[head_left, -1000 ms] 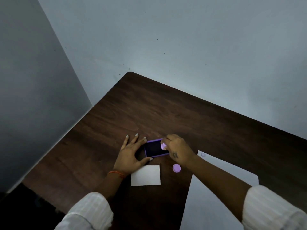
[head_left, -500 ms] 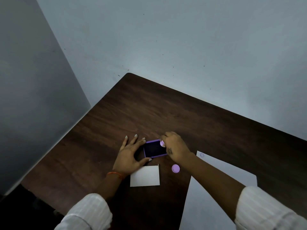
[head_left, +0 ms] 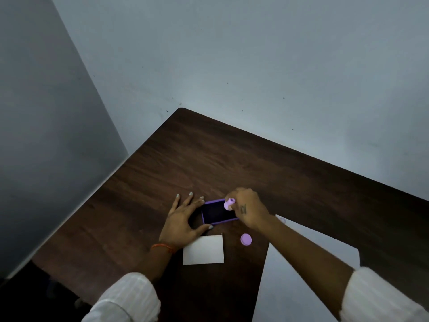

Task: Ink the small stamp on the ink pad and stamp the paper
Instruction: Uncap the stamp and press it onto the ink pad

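Observation:
An open purple ink pad point(head_left: 217, 212) with a dark inking surface lies on the brown table point(head_left: 232, 159). My left hand point(head_left: 183, 219) rests flat beside it, with thumb and index finger touching its left end. My right hand point(head_left: 247, 208) pinches a small pink-purple stamp point(head_left: 229, 203) over the pad's far right corner; whether the stamp touches the ink is hidden by my fingers. A large white sheet of paper point(head_left: 297, 275) lies to the right under my right forearm, with a faint round mark point(head_left: 282, 220) near its far corner.
A small white card or lid point(head_left: 203, 250) lies just in front of the ink pad. A round purple cap point(head_left: 246, 239) sits between the card and the paper. Walls close off the table's left and far sides.
My right hand has shifted the stamp slightly toward the pad's far right corner and tilted it. The left hand has stayed on the pad's left end.

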`<state>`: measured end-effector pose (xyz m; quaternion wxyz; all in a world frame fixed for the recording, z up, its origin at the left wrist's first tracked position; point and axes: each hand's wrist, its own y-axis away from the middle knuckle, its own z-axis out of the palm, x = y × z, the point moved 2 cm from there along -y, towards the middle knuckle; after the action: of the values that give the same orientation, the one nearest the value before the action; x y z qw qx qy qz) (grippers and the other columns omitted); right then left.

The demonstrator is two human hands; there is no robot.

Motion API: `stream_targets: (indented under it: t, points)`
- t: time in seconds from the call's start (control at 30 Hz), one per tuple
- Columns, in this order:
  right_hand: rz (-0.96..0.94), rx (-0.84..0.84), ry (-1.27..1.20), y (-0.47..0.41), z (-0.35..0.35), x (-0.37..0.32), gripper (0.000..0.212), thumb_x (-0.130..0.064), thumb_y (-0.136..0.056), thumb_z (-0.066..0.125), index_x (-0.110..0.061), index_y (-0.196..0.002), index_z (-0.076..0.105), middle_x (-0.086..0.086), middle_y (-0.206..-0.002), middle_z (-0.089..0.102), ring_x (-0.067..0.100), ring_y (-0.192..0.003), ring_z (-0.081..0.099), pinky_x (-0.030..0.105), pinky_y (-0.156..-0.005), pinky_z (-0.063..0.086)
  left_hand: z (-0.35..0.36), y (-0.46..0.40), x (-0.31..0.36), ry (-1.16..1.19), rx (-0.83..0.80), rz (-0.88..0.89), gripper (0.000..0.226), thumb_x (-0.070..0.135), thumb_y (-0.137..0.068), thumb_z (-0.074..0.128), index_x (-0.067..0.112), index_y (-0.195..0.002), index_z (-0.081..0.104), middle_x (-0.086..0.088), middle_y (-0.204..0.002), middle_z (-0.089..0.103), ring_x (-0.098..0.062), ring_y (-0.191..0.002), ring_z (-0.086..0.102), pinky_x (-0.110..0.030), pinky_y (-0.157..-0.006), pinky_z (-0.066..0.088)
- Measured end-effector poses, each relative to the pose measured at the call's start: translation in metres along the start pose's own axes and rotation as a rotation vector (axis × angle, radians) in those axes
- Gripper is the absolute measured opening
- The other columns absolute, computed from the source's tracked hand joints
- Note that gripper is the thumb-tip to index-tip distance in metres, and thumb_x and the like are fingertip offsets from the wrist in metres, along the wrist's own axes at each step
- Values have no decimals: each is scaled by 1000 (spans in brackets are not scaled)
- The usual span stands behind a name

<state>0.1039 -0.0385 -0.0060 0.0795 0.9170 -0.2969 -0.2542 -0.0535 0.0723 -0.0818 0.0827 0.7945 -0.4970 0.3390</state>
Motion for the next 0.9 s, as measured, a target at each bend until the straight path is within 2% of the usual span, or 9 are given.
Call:
stream_targets:
  t: [0.13, 0.2, 0.33, 0.43, 0.53, 0.63, 0.73, 0.8, 0.9]
  points:
    - [-169, 37, 115, 20, 24, -4, 29, -6, -92, 47, -3, -120, 54, 17, -127, 54, 30, -119, 49, 37, -100, 41, 1, -1, -1, -14, 4, -1, 74, 57, -69, 68, 25, -132, 47, 7, -141, 48, -4, -138, 21, -41, -120, 7]
    - [-172, 56, 148, 21, 25, -2, 29, -7, -92, 48, -3, -120, 53, 17, -128, 54, 29, -120, 48, 38, -101, 42, 1, 0, -1, -18, -3, 3, 74, 56, -69, 69, 25, -133, 46, 6, -141, 48, -3, -138, 20, -41, -120, 6]
    - [-162, 124, 103, 19, 26, -1, 26, 2, -84, 53, 3, -109, 58, 24, -115, 57, 38, -109, 53, 45, -92, 46, 1, -1, -1, -10, -2, 0, 74, 56, -70, 68, 25, -133, 46, 7, -142, 47, -2, -138, 19, -39, -120, 4]
    - [-246, -8, 243, 13, 27, 2, 35, -8, -89, 55, -4, -123, 51, 17, -132, 52, 30, -123, 47, 37, -103, 40, 1, -1, -2, -16, -8, 0, 73, 57, -70, 67, 25, -133, 45, 7, -142, 47, -3, -138, 19, -40, -119, 4]
    - [-264, -14, 235, 11, 26, 4, 33, -11, -92, 50, -6, -125, 51, 15, -132, 53, 26, -123, 47, 34, -104, 40, 1, -1, -2, -14, -3, 6, 73, 57, -70, 67, 25, -132, 46, 6, -141, 48, -4, -138, 20, -41, -119, 5]
    - [-181, 89, 133, 17, 31, -1, 29, -9, -91, 50, -7, -120, 53, 14, -128, 55, 25, -120, 49, 34, -102, 43, 2, -1, -2, -7, -15, 4, 73, 57, -70, 67, 25, -132, 46, 6, -141, 48, -3, -137, 19, -40, -119, 4]
    - [-107, 78, 27, 14, 28, -2, 26, -7, -89, 53, -4, -114, 60, 14, -121, 59, 26, -113, 55, 30, -95, 47, 0, -1, -1, -13, -27, -5, 72, 55, -70, 69, 25, -133, 46, 7, -142, 47, -4, -138, 21, -40, -120, 5]
    - [-15, 56, -178, 13, 16, 2, 22, -5, -85, 58, -1, -104, 66, 16, -110, 65, 26, -100, 62, 25, -82, 46, -2, 0, 2, -14, -37, -15, 72, 55, -70, 68, 26, -132, 46, 8, -142, 47, -3, -138, 20, -40, -120, 5]
    - [91, 192, -569, 25, -1, 10, 13, -6, -80, 66, -7, -92, 72, 9, -93, 72, 17, -81, 64, 23, -72, 50, -5, 0, 4, -1, -45, -23, 72, 58, -70, 67, 28, -132, 45, 8, -142, 47, -2, -137, 19, -39, -120, 5]
